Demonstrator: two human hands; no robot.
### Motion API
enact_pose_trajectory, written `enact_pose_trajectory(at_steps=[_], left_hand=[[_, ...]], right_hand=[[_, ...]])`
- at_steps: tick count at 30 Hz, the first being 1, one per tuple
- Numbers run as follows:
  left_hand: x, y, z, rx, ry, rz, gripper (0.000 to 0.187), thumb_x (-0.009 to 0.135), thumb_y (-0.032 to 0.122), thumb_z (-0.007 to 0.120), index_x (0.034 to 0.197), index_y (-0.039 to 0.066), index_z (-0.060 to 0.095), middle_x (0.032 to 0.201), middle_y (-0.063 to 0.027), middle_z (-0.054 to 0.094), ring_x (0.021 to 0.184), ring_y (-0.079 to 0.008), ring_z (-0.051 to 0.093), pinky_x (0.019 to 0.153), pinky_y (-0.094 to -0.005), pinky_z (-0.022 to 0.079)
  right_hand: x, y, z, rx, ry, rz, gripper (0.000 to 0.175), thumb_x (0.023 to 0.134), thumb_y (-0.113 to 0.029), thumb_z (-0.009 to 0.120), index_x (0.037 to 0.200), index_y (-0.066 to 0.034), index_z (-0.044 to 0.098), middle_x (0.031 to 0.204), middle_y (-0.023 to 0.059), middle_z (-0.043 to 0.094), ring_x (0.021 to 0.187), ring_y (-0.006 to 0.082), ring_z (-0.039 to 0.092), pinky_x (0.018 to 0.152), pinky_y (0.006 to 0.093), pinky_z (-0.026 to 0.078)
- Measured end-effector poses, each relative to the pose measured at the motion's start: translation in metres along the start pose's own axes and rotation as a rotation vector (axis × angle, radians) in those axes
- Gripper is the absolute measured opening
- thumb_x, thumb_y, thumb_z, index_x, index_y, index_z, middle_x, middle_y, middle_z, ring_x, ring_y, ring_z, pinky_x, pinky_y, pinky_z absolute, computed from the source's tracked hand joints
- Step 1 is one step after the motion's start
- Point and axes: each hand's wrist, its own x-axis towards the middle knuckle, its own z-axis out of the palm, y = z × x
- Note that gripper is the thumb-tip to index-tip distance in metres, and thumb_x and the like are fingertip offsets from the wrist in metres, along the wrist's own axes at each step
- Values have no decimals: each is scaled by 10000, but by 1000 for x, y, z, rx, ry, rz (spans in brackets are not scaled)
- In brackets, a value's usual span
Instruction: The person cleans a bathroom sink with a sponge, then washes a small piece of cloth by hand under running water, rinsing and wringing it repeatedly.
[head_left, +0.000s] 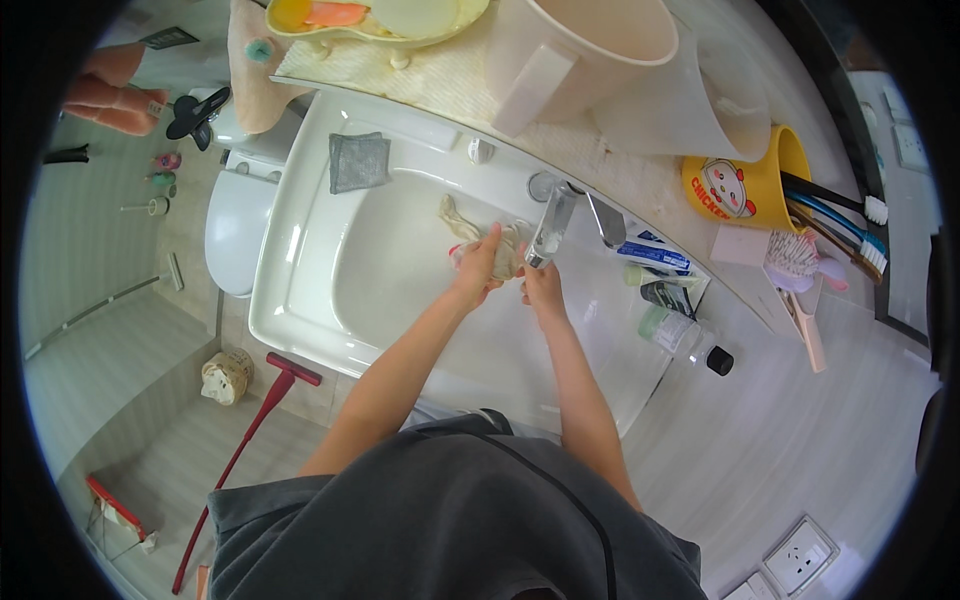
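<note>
Above the white washbasin (300, 277), my left hand (478, 270) grips a bunched, wet-looking beige cloth (508, 255). One twisted end of the cloth trails toward the back of the bowl, and a bit of pink shows beside my left fingers. My right hand (543, 291) is curled at the cloth's right edge, just below the chrome faucet (551, 221), with its fingertips pinching the fabric. Part of that grip is hidden by the spout. On the basin's back left corner lies a folded grey cloth (359, 163).
A shelf above the basin holds a mug (540, 82) and a yellow toothbrush cup (739, 180). Toothpaste tubes (652, 255) and a clear bottle (682, 337) line the basin's right side. On the left are a toilet (238, 232) and a red-handled squeegee (255, 427).
</note>
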Motion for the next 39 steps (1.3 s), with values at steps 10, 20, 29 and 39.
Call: enact_pose_trajectory(at_steps=[10,20,29,39], left_hand=[[16,-35,17,-121,209,-119,347,957,384,473,793,80,510,647,-40,510,478,-154,428,422,-319,348],[33,-53,-2,93,-217,-369,225,923,287,380,779,124,435,584,-34,444,484,-219,474,456,-382,420],[21,-25,7,394,74,-59,436,958,398,411,856,29,619,632,-62,573,564,-183,544,540,-311,438],[70,22,-85,1042,941,999,273,806,295,686,829,26,647,714,-66,628,639,-144,574,638,-295,471]], right_hand=[[-14,-13,16,-716,151,-331,318,928,-279,493,717,-50,554,599,145,605,557,246,624,497,390,454],[0,-31,-1,-725,233,-228,365,925,-392,449,790,-95,613,678,158,635,669,387,627,622,490,484],[17,-6,0,-491,217,-301,344,881,-422,564,896,-80,593,683,115,625,584,279,616,526,410,462],[4,2,3,48,113,-29,315,843,-389,696,806,-102,570,670,-36,530,575,56,454,526,242,366]])
